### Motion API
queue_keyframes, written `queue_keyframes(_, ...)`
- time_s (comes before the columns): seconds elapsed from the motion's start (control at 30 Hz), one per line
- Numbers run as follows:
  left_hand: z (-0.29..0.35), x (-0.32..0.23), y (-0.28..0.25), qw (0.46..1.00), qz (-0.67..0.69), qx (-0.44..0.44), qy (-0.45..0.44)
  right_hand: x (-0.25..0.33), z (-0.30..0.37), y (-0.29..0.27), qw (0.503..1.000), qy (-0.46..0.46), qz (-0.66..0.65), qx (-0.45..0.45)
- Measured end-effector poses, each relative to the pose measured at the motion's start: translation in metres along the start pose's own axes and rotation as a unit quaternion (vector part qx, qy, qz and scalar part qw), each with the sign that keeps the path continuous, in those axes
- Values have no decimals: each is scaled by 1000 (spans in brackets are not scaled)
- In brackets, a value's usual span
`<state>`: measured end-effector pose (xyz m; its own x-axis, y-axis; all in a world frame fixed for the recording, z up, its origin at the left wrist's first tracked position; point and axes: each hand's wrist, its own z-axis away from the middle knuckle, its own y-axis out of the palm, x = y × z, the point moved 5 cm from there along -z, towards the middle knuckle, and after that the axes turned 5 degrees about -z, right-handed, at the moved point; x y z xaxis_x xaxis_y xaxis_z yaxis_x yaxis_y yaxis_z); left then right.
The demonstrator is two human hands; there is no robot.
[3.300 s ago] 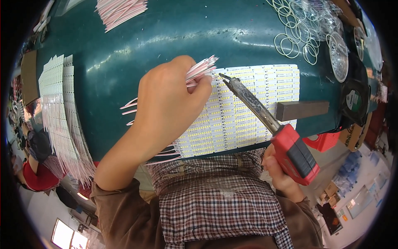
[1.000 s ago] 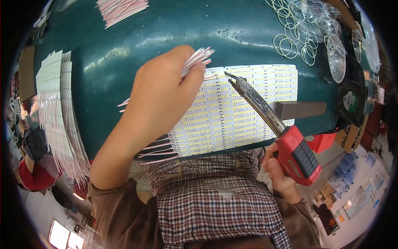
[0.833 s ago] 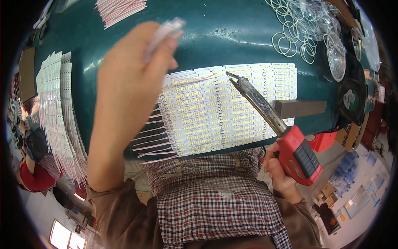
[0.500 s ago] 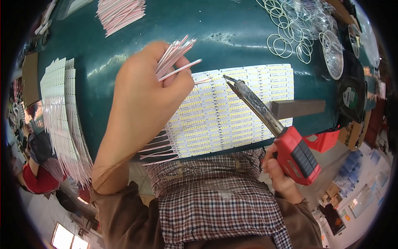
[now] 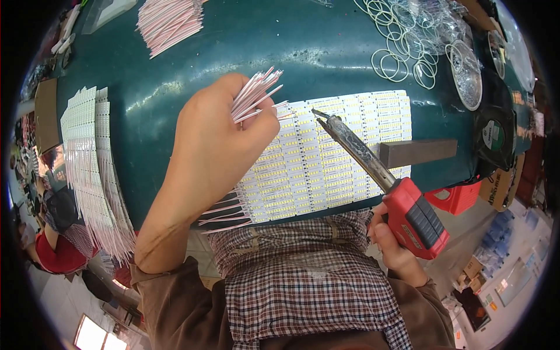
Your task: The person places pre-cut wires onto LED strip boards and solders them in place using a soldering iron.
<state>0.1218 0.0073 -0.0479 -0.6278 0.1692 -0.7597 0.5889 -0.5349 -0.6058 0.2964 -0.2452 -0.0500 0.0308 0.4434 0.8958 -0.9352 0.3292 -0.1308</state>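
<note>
At the far left a stack of wired panels (image 5: 87, 131) drapes over the table edge, its pink-and-white leads trailing down toward the person's side. Farther in, near the table's far side, lies a loose pile of wires (image 5: 170, 26), most slanting up to the right. The left hand (image 5: 227, 125) is closed round a wire bundle (image 5: 252, 95) above the LED board's upper left part; the bundle's long axis slants, tips pointing up and right, away from the body, with one wire splayed lower. The LED board (image 5: 335, 169) lies flat, its strips running left to right and rising slightly rightward, short leads (image 5: 226, 217) sticking out leftward from its lower left edge. Over it slants the soldering iron (image 5: 361, 151), tip pointing up and left; I can't tell whether it touches. The right hand (image 5: 395, 248) grips its red handle, fingers partly hidden. Rightmost, a dark bar (image 5: 417, 153) lies lengthwise across the board's right edge.
</note>
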Motion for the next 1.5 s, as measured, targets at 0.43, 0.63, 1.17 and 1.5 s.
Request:
queue_keyframes(0.43, 11, 0, 17, 999, -40, -1, 19, -2, 0, 0, 999, -3, 38, 6)
queue_keyframes(0.63, 14, 8, 23, 998, -28, -32, 53, -1, -3, 5, 993, -57, 97, 36)
queue_keyframes(1.17, 15, 8, 25, 993, -71, -47, 79, -7, -6, 10, 988, -90, 117, 45)
queue_keyframes(1.5, 13, 10, 24, 996, -45, -33, 69, -7, 0, 8, 995, -62, 73, 16)
